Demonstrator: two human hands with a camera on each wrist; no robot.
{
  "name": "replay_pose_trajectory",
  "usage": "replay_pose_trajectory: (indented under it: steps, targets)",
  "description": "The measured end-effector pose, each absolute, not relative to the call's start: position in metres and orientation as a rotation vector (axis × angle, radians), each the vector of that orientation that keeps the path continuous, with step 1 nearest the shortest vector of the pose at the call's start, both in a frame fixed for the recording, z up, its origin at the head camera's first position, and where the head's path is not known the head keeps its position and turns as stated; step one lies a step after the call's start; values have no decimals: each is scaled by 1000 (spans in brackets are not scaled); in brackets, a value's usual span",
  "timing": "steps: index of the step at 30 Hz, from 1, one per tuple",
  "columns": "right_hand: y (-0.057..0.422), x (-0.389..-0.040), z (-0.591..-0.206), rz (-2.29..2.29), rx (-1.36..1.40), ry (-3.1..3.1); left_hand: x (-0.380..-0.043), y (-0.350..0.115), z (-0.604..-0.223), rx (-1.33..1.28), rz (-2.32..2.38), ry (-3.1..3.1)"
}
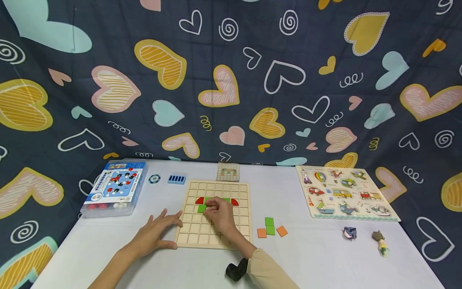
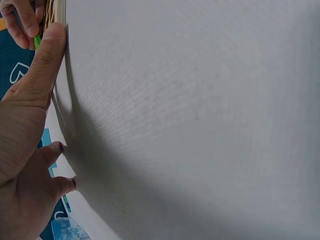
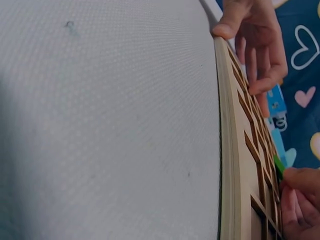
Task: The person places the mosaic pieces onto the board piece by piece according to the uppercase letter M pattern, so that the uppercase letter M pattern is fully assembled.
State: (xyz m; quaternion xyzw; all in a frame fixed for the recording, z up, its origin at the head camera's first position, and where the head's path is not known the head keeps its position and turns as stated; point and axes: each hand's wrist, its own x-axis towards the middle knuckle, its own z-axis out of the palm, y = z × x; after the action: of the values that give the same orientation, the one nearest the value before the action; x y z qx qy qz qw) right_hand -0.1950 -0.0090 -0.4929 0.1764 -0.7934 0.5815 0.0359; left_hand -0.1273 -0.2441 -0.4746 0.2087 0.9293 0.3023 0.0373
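Observation:
A wooden grid board (image 1: 193, 228) lies flat on the table. My left hand (image 1: 153, 235) spreads its fingers at the board's left side, thumb at the near left corner; in the left wrist view the thumb (image 2: 50, 55) touches the edge. Over the upper left cells, my right hand (image 1: 220, 214) pinches a green square tile (image 1: 201, 208), which shows tilted at the fingertips in the right wrist view (image 3: 278, 164). In the row behind it are a red quarter-round tile (image 1: 199, 200) on the left, another red tile (image 1: 235, 202) on the right, and green tiles partly hidden by the hand.
Loose green tiles (image 1: 269, 225) and orange tiles (image 1: 282, 231) lie right of the board. A small pattern card (image 1: 228, 171) stands behind it. Farther out are a boxed molecule set (image 1: 114, 186), a picture puzzle (image 1: 346, 194), two small figures (image 1: 349, 232) and a black object (image 1: 236, 271).

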Motion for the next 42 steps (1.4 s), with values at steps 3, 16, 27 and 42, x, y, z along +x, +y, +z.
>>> replay_pose_trajectory:
  steps: [3,16,27,42]
  targets:
    - [-8,-194,-492,1826,543,-2432,-127,-243,-474,637,931,2845]
    - [-3,-176,-456,2005,568,-2334,-126,-242,-475,645,932,2854]
    - [-2,-177,-454,2083,608,-2334,-128,-240,-476,657,931,2850]
    - [47,-199,-479,2074,429,-2455,-131,-244,-473,621,888,2845]
